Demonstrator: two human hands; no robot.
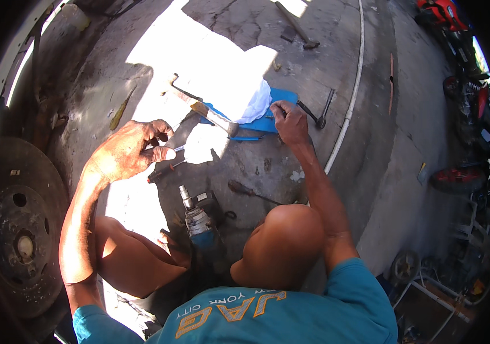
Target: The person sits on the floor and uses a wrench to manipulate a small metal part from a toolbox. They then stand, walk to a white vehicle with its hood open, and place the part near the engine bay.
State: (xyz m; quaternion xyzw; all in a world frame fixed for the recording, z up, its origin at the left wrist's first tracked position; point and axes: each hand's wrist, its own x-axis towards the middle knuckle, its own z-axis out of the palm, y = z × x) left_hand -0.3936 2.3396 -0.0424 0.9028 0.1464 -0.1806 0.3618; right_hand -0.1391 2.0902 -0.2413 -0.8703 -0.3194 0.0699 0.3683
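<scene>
My left hand [127, 150] hovers over the sunlit floor at the left, fingers curled and thumb held apart from them. A thin metal shaft [179, 148] shows beside the thumb; whether they touch is unclear. Just below lies a screwdriver [162, 173] with a dark and red handle. My right hand [292, 121] is closed in a pinch over a blue flat piece [284, 96]; what its fingers hold is too small to make out. Left of it, a white cloth [256, 104] partly covers the blue piece. A worn wooden-handled tool [202, 109] rests against the cloth.
Between my knees stands a power driver [198, 217] with a socket nose. Around lie another screwdriver [251, 191], a ratchet [321, 119], a thin blue tool [245, 138] and a hammer [298, 26]. A wheel [21, 229] is at left, a white pipe [349, 112] at right, beyond it motorcycles [463, 178].
</scene>
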